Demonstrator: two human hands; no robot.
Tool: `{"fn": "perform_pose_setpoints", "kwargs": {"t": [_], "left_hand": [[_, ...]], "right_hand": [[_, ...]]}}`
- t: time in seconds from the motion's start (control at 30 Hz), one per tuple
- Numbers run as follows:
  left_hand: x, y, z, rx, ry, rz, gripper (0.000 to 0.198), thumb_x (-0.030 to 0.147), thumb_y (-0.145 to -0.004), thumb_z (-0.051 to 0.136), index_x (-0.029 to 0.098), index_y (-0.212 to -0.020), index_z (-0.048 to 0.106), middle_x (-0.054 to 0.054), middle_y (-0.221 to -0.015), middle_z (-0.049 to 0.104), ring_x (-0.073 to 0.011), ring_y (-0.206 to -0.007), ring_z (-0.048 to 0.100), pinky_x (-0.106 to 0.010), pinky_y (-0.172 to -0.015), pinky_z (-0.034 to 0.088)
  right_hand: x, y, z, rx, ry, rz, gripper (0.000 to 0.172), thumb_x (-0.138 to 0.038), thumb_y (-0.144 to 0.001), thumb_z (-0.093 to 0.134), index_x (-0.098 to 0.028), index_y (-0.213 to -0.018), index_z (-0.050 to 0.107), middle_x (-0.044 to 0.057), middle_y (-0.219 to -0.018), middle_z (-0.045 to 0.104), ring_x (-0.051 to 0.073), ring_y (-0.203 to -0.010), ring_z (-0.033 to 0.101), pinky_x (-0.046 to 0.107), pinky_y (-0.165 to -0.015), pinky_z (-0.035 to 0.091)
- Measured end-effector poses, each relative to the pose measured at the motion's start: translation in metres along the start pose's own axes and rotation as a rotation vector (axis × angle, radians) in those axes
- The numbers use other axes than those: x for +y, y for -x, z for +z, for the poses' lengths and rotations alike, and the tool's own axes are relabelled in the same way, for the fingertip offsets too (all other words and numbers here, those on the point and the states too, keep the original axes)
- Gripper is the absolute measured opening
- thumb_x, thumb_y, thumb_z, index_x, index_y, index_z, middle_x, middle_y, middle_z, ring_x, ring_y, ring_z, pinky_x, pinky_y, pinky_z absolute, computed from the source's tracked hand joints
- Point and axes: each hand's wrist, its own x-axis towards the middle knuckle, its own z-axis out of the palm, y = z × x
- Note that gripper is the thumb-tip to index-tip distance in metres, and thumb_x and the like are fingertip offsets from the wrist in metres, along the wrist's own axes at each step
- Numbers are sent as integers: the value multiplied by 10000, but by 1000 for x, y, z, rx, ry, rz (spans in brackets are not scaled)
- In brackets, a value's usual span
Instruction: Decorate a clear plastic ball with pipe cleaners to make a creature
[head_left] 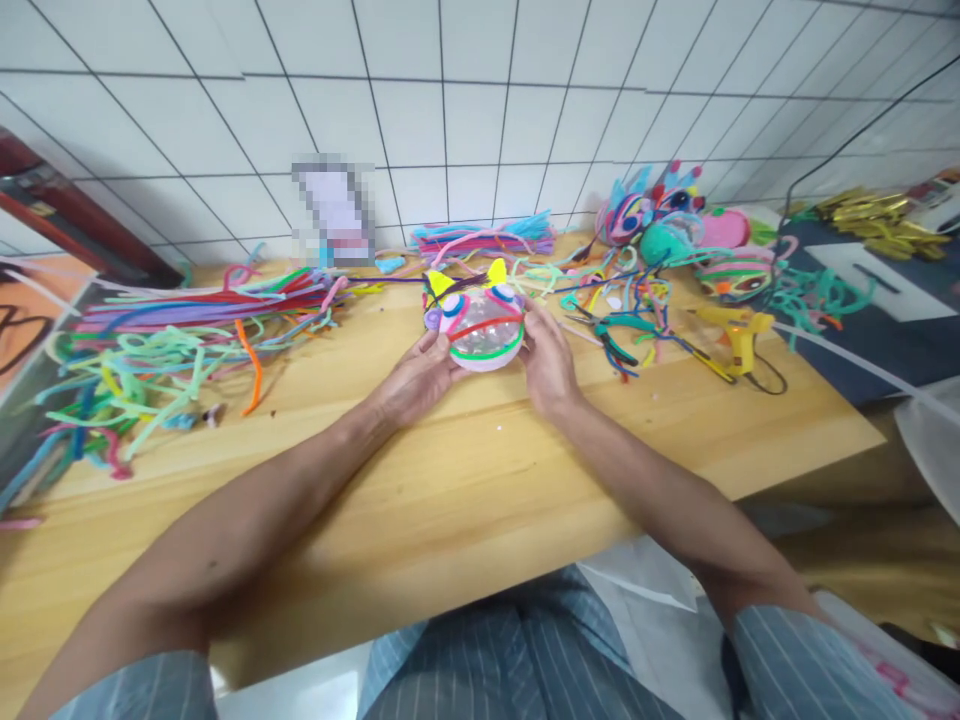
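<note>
Between my two hands is a round, see-through craft animal head (486, 325). It has yellow pointed ears, bulging eyes, and red, pink and green pipe-cleaner trim. My left hand (420, 378) grips its left side, thumb on the front near the rim. On the opposite side my right hand (549, 358) closes round the edge, its fingers partly hidden behind the head. The head is held at the middle of the wooden table (450, 480), its face turned toward me. Whether its underside touches the wood I cannot tell.
Pipe cleaners (217, 305) lie heaped at the left, with another bundle (484, 238) by the tiled wall. Pliers (619, 340) and a yellow glue gun (739, 335) lie to the right. Behind them sit several decorated craft heads (626, 218). A pixelated upright panel (335, 210) leans at the back.
</note>
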Motion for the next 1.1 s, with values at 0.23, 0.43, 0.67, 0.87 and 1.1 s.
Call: {"fn": "perform_pose_setpoints", "kwargs": {"t": [0.23,0.43,0.67,0.87,1.1], "left_hand": [[4,-1,-5,-38,-11,-35,799,657,-804,1038,277,-1444,747,-136,-1567,776,-399,-1525,703,-554,-1272,625],[6,-2,-7,-52,-13,-41,810,673,-816,1027,237,-1443,755,-164,-1581,761,-404,-1575,661,-535,-1270,632],[7,-2,-5,-63,-23,-27,786,649,-824,1029,259,-1450,755,-145,-1558,785,-397,-1575,668,-554,-1305,602],[0,-2,-8,-26,-30,-17,729,610,-865,1009,280,-1461,750,-133,-1527,808,-389,-1535,705,-581,-1313,585],[2,-2,-3,-70,-24,-25,877,704,-805,1017,276,-1514,730,-163,-1546,793,-409,-1534,703,-589,-1306,578]], "right_hand": [[-6,-1,2,-43,-9,23,578,-714,-860,835,-372,-1320,770,-1,-1468,813,305,-1356,733,464,-1044,637],[-10,0,4,-57,-46,38,575,-742,-848,825,-372,-1287,791,-8,-1389,839,302,-1325,740,467,-1022,644],[-7,1,6,-39,-48,37,610,-810,-815,848,-350,-1213,807,-7,-1330,862,315,-1333,743,487,-1046,660],[-7,6,9,-117,-43,76,664,-811,-806,876,-331,-1258,796,25,-1305,873,338,-1316,774,518,-1082,660],[-5,3,6,-92,-39,71,671,-789,-816,871,-332,-1298,780,31,-1342,865,336,-1334,774,512,-1061,674]]}}
